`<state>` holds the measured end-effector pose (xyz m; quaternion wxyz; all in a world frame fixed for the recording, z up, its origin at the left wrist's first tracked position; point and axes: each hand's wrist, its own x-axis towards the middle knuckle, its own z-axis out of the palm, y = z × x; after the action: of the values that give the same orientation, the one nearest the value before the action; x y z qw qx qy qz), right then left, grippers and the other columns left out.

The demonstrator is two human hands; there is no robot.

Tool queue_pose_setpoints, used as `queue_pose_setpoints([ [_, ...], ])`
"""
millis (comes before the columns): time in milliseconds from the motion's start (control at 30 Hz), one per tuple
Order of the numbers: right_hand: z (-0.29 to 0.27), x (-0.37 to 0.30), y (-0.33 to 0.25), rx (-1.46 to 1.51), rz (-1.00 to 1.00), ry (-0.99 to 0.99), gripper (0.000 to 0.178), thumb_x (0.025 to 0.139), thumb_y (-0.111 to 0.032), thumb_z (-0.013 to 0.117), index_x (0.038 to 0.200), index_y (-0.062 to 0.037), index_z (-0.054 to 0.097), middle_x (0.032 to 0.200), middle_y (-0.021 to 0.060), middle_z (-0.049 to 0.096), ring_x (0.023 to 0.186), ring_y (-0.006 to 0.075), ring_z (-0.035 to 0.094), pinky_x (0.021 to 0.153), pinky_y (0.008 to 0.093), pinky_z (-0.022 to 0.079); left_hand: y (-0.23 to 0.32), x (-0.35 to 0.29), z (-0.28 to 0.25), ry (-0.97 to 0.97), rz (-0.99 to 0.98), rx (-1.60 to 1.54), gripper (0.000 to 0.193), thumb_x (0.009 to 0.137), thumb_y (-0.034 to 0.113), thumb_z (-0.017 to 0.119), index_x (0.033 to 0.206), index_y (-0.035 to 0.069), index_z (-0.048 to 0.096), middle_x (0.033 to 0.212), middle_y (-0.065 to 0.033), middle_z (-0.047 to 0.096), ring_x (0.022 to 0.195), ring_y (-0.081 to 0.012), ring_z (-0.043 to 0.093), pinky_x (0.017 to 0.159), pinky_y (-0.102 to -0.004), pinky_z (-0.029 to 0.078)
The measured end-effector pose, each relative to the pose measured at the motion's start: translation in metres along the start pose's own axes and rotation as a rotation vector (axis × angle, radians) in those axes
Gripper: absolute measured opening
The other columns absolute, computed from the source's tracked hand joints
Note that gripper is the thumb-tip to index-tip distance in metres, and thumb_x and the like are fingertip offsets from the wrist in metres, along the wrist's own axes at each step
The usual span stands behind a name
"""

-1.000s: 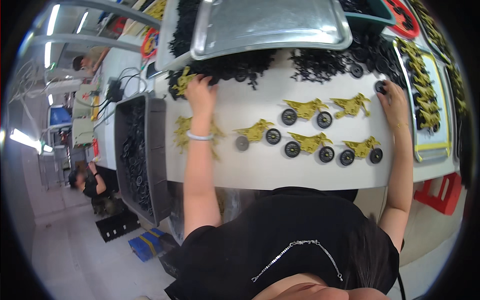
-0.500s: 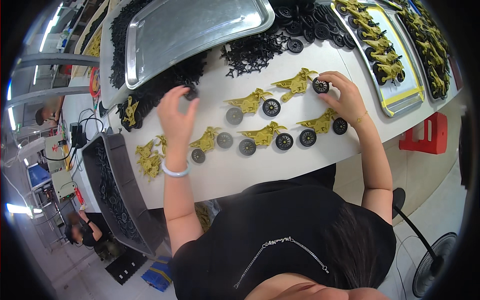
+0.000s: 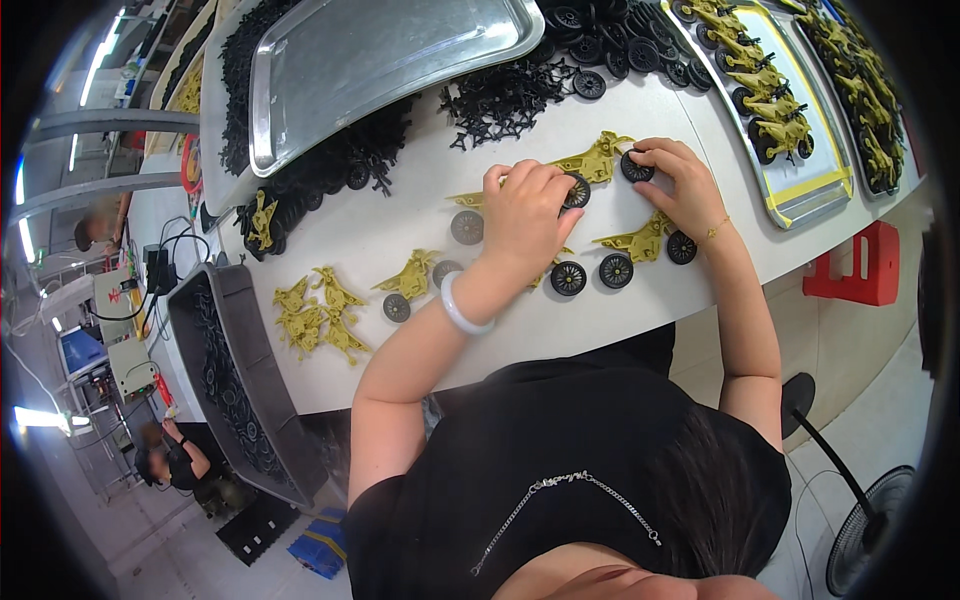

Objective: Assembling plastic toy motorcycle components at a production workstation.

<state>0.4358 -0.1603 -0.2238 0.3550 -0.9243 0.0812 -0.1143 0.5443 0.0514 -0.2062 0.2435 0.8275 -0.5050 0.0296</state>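
Note:
My left hand (image 3: 525,225) is closed on a black spoked toy wheel (image 3: 577,191), at the rear of a yellow toy motorcycle body (image 3: 600,155). Another black toy wheel (image 3: 633,168) is pinched in the fingers of my right hand (image 3: 685,188), by that body's front end. Below the right hand lies a yellow motorcycle body (image 3: 636,243) with a black wheel (image 3: 616,271) at each end. My left hand and wrist partly hide two more motorcycle bodies. Farther left, another yellow body (image 3: 407,277) lies between two wheels.
Loose yellow bodies (image 3: 318,312) lie near a grey bin (image 3: 262,400) of black parts. A metal tray (image 3: 390,75) sits across the back, beside heaps of black parts (image 3: 505,100) and wheels. At right, a tray (image 3: 810,205) holds several assembled motorcycles. A red stool (image 3: 866,265) stands beyond the table edge.
My left hand has swung right, carrying its wheel from the parts heap to the far motorcycle body. The right hand still holds its wheel, nearly in place.

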Motion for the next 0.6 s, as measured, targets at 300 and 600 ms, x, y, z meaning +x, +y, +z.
queue_pose_setpoints([
  [300,0.000,0.001,0.004,0.049,0.042,0.035,0.027,0.070,-0.004,0.071,0.096,-0.0018,0.065,0.106,0.0075,0.062,0.099,0.0243,0.059,0.086,0.0317,0.049,0.003,-0.005,0.007,-0.046,0.009,0.024,0.031,0.065,0.021,0.077,0.094,0.013,0.067,0.103,0.0002,0.059,0.103,-0.0197,0.051,0.086,-0.0410,0.031],
  [600,-0.021,-0.004,0.022,-0.004,0.150,0.073,0.031,0.065,0.001,0.068,0.094,0.0000,0.057,0.101,0.0092,0.058,0.097,0.0248,0.056,0.084,0.0303,0.045,0.010,-0.013,0.008,-0.019,0.005,0.063,0.048,0.074,0.030,0.071,0.118,0.015,0.060,0.115,-0.0057,0.053,0.112,-0.0260,0.042,0.095,-0.0435,0.029],
])
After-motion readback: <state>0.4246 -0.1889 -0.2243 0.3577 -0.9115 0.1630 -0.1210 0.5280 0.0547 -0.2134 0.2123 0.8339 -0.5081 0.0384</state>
